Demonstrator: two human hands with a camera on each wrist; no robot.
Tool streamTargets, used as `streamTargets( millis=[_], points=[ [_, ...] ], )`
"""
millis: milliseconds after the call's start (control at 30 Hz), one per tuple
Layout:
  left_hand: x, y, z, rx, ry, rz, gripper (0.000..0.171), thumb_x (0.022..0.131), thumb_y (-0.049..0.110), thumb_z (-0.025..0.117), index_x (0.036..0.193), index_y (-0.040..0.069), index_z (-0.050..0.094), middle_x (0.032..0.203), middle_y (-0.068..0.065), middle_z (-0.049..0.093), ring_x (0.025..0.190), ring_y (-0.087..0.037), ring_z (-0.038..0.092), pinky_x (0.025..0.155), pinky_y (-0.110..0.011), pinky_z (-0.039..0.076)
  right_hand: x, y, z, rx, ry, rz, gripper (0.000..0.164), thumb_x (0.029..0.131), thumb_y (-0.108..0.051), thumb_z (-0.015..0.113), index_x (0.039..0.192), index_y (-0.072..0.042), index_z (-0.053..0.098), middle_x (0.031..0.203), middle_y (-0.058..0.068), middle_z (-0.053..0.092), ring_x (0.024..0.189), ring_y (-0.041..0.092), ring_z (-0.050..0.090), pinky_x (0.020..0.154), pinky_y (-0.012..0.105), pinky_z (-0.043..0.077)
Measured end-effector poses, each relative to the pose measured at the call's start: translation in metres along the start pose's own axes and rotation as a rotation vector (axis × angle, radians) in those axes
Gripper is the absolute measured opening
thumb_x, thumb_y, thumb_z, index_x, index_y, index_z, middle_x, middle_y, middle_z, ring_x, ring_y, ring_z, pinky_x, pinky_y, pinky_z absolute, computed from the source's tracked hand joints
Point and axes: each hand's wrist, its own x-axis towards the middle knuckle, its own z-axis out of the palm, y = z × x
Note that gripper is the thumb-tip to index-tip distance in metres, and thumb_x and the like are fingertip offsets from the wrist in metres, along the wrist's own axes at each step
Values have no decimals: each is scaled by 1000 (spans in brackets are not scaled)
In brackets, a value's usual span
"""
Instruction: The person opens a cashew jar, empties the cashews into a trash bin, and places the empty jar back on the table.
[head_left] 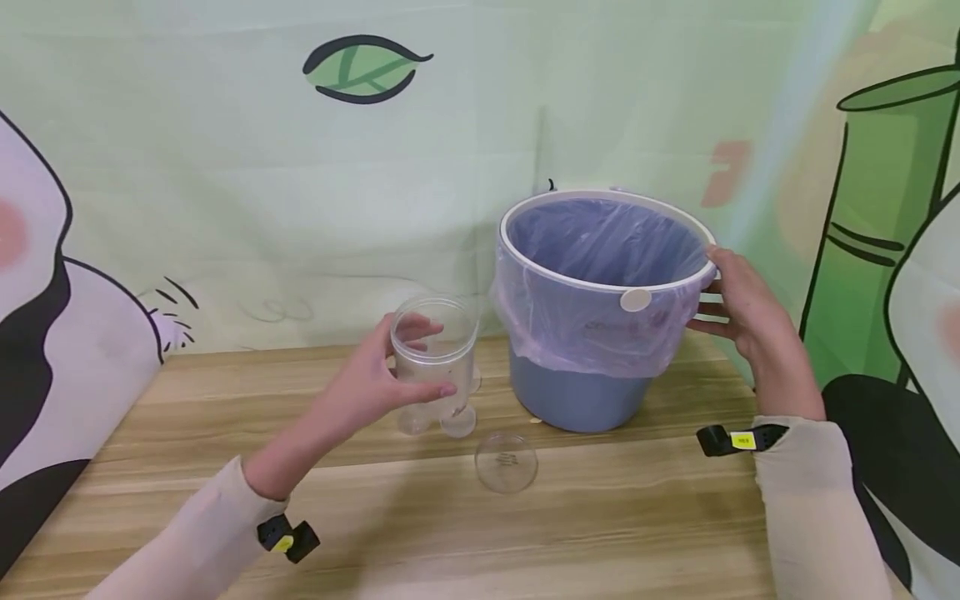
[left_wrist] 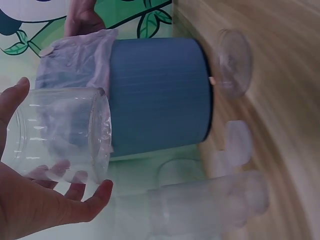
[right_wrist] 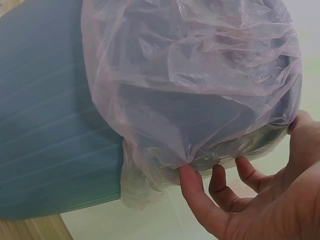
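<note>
In the head view my left hand [head_left: 367, 367] grips a clear plastic jar [head_left: 433, 379] with an uncovered round mouth, holding it raised over the table. Thumb and fingers curve round the jar's wall in the left wrist view, and the jar [left_wrist: 60, 120] looks see-through with nothing inside. To the right stands a blue trash can [head_left: 581, 404] with a white rim and a thin pinkish liner bag [head_left: 585, 333] folded over it. My right hand [head_left: 757, 312] holds the can by its right rim, thumb on top. Its fingertips press the liner [right_wrist: 165, 110] from outside.
A clear round lid [head_left: 506, 462] lies flat on the wooden table [head_left: 600, 517] before the can. Behind the held jar stand more clear containers [left_wrist: 205, 205], partly hidden in the head view. A printed cloth backdrop [head_left: 225, 167] hangs behind the table.
</note>
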Motion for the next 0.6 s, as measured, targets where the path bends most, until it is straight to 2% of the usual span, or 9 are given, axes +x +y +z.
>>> streamTargets(
  millis=[200, 400, 600],
  points=[
    [-16, -25, 7, -39, 5, -38, 84, 72, 25, 94, 140, 15, 47, 142, -8, 55, 129, -33, 53, 106, -58, 42, -2, 0, -1, 20, 9, -6, 46, 104, -59, 35, 118, -18, 49, 95, -5, 59, 82, 16, 69, 75, 34, 61],
    [-32, -46, 14, -42, 46, -58, 84, 72, 18, 94, 141, 7, 48, 137, -17, 51, 130, -36, 50, 106, -62, 42, -2, 1, 0, 6, 16, 2, 45, 104, -60, 34, 117, -20, 48, 97, -2, 58, 84, 18, 69, 76, 35, 60],
    [-43, -63, 20, -38, 51, -128, 90, 69, 20, 96, 143, 6, 47, 138, -20, 51, 130, -36, 47, 105, -61, 43, 0, 2, 0, -8, 13, -4, 44, 104, -60, 33, 118, -21, 48, 99, -3, 57, 85, 17, 68, 76, 34, 60]
  ],
)
